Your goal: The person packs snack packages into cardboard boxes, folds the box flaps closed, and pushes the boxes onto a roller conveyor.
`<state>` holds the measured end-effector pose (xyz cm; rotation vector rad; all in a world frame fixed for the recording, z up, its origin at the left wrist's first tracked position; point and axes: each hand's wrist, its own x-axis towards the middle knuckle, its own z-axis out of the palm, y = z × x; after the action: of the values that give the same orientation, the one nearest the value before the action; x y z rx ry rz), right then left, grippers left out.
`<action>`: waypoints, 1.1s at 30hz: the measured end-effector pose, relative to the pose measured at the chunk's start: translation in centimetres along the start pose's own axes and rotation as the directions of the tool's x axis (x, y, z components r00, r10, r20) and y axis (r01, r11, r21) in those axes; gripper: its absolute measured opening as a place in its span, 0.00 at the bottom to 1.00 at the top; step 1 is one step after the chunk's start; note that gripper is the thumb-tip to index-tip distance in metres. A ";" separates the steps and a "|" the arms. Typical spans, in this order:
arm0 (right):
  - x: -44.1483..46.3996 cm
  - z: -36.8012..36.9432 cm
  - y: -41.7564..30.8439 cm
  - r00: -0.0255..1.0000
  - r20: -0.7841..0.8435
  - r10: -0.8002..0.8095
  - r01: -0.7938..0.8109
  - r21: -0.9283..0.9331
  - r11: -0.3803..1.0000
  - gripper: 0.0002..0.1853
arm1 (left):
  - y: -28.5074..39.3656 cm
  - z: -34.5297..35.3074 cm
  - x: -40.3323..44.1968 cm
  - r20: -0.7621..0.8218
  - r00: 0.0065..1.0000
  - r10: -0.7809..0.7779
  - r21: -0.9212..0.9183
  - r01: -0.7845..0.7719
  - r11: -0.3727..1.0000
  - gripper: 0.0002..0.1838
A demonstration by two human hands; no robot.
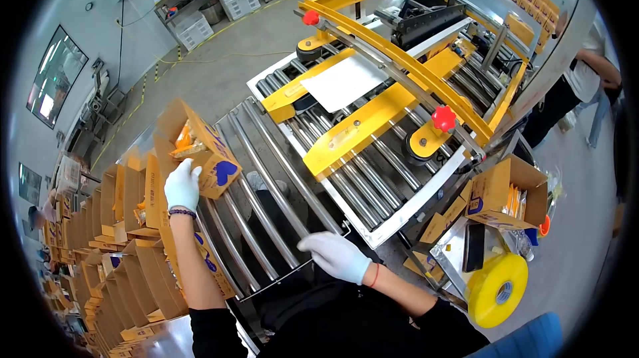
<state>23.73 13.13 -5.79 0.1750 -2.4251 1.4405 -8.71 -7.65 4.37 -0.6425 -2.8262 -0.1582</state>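
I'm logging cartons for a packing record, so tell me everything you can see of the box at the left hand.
The box is brown, apparently cardboard, with a dark blue heart printed on one side. Its top is open, showing orange-yellow packets inside. It sits at the left part of the metal rollers, looking tilted, though the wide lens may exaggerate that. The white-gloved left hand is against its near side; its underside is hidden.

Steel roller conveyor [269, 173], open carton [210, 166] over its left end, metal tray [454, 249] bearing black phone [474, 247]
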 end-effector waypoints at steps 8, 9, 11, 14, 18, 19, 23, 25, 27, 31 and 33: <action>12.6 1.5 -3.2 0.970 -0.202 -0.139 0.082 -0.264 0.961 0.64 | 11.8 -7.2 -6.3 -0.022 0.950 0.311 -0.420 -0.291 0.860 0.14; 12.9 2.6 -2.9 0.956 -0.236 -0.173 0.103 -0.280 0.954 0.65 | 11.9 -7.7 -6.8 -0.018 0.960 0.278 -0.470 -0.254 0.846 0.15; 12.7 4.4 -3.0 0.936 -0.292 -0.198 0.113 -0.283 0.952 0.63 | 11.2 -8.2 -7.4 -0.013 0.972 0.237 -0.519 -0.209 0.829 0.15; 11.9 6.0 -4.3 0.946 -0.285 -0.152 0.068 -0.283 0.957 0.60 | 9.4 -8.5 -8.6 0.035 0.985 0.167 -0.641 -0.106 0.760 0.14; 12.5 4.6 -5.7 0.956 -0.257 -0.145 0.042 -0.369 0.929 0.55 | 4.6 -6.2 -10.6 -0.277 0.767 -0.578 -0.950 -0.129 0.284 0.16; 12.8 4.5 -6.3 0.941 -0.281 -0.188 0.056 -0.420 0.906 0.54 | 2.1 -3.4 -11.6 -0.306 0.746 -0.591 -0.884 0.007 0.467 0.16; 13.5 6.0 -9.4 0.912 -0.209 -0.352 0.202 -0.519 0.831 0.37 | -3.4 14.0 -17.1 0.225 0.810 -0.541 -0.967 0.117 -0.227 0.19; 13.5 7.6 -9.9 0.942 -0.048 -0.333 0.279 -0.442 0.852 0.39 | -1.5 16.7 -17.9 0.107 0.864 -0.491 -0.994 0.111 -0.022 0.22; 13.0 9.0 -12.7 0.992 0.091 -0.092 0.127 -0.546 0.828 0.45 | -0.5 17.8 -18.7 0.201 0.880 -0.430 -0.979 0.200 -0.048 0.23; 16.3 11.3 -9.5 0.984 -0.067 -0.162 0.091 -0.599 0.796 0.35 | 0.5 18.2 -18.0 0.344 0.900 -0.267 -0.938 0.339 -0.069 0.26; 17.3 11.8 -7.2 0.989 -0.050 -0.140 0.080 -0.615 0.784 0.25 | 1.2 16.8 -18.7 0.284 0.888 -0.363 -0.918 0.360 0.163 0.28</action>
<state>6.89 0.23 0.66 0.0906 -2.6081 0.5334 4.68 -11.62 -16.53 -0.0327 -2.4609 -2.1200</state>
